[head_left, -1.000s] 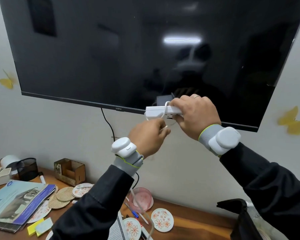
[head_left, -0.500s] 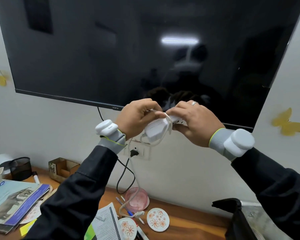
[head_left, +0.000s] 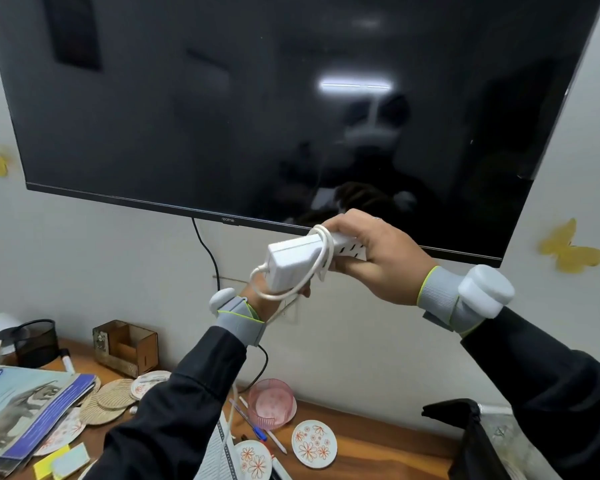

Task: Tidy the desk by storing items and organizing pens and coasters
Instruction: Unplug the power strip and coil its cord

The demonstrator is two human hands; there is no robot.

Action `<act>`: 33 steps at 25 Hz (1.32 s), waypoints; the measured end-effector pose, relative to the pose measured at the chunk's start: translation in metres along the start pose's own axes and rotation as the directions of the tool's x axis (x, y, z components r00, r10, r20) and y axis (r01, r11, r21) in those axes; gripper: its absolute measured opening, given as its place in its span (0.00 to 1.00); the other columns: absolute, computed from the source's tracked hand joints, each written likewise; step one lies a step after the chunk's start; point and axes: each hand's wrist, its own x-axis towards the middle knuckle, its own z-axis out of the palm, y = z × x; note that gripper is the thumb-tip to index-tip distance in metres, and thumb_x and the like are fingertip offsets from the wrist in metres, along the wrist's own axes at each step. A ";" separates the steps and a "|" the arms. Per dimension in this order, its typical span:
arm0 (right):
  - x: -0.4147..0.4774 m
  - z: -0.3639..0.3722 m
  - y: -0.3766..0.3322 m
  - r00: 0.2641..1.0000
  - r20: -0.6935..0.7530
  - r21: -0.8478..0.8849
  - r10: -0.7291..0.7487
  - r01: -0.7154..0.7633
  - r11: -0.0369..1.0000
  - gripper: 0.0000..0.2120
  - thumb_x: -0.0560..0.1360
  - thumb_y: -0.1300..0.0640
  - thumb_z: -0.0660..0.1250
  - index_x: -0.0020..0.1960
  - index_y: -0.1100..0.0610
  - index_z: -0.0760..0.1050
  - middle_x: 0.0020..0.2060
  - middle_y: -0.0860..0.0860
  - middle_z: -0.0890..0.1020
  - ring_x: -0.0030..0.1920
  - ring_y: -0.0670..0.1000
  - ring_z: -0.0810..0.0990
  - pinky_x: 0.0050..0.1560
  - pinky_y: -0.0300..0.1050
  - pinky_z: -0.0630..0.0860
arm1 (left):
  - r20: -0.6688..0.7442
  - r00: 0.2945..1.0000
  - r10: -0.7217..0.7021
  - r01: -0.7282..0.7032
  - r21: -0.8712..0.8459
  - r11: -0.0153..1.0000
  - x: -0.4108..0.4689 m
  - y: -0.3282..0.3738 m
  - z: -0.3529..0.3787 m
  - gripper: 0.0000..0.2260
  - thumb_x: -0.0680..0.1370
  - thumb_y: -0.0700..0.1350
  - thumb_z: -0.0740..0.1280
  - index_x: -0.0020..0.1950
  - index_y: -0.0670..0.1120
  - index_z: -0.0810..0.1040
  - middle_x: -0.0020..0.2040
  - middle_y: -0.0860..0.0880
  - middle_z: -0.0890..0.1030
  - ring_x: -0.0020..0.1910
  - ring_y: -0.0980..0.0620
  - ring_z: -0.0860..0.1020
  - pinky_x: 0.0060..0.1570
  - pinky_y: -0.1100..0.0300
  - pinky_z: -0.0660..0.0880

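The power strip (head_left: pixel 291 261) is a long white plastic block with flat smooth sides and rounded corners. It is held up in the air in front of the lower edge of the television (head_left: pixel 257 116), well above the desk (head_left: pixel 378 441). A row of small dark socket holes shows on its right part. A round white cord (head_left: pixel 328 247) is wound about its middle in two or three turns, and one loose loop hangs down at its left end. The right hand (head_left: pixel 378 261) grips the right end of the strip: the fingers curl over the top and the thumb presses from below, with the wrist bent to the left. The left hand (head_left: pixel 267 303) is under the left end of the strip, just behind the hanging loop. Most of its fingers are hidden by the strip, so it is not possible to tell whether they pinch the cord. Both wrists carry a grey knitted band with a white rounded device, and both sleeves are dark. Below, on the brown wooden desk, lie round floral coasters (head_left: pixel 314 443), woven straw coasters (head_left: pixel 111 398), some pens (head_left: pixel 250 422) and a pink ribbed bowl (head_left: pixel 271 403).
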 end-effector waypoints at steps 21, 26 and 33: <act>-0.001 0.004 0.029 0.995 -0.094 -0.639 -0.024 -0.042 0.768 0.10 0.74 0.50 0.67 0.56 0.44 0.75 0.48 0.45 0.76 0.49 0.54 0.75 0.43 0.49 0.68 | 0.209 0.730 0.651 -0.438 0.874 0.211 -0.023 0.060 0.013 0.13 0.75 0.63 0.67 0.42 0.54 0.78 0.33 0.57 0.75 0.33 0.56 0.71 0.30 0.60 0.63; -0.013 -0.006 0.026 0.999 -0.024 -0.445 -0.045 0.030 0.895 0.14 0.73 0.49 0.71 0.58 0.43 0.76 0.50 0.44 0.77 0.49 0.52 0.74 0.48 0.50 0.71 | 0.182 0.830 0.526 -0.553 0.388 0.737 -0.006 0.050 0.002 0.05 0.73 0.46 0.74 0.41 0.46 0.81 0.37 0.48 0.78 0.36 0.49 0.73 0.38 0.56 0.69; -0.025 -0.008 0.012 0.997 -0.073 -0.081 -0.031 0.025 0.996 0.14 0.73 0.49 0.73 0.57 0.43 0.77 0.48 0.42 0.78 0.49 0.48 0.74 0.51 0.48 0.72 | 0.095 0.971 0.221 -0.207 -0.140 0.968 -0.006 0.020 0.013 0.05 0.76 0.43 0.66 0.43 0.46 0.81 0.36 0.50 0.80 0.34 0.56 0.77 0.36 0.64 0.74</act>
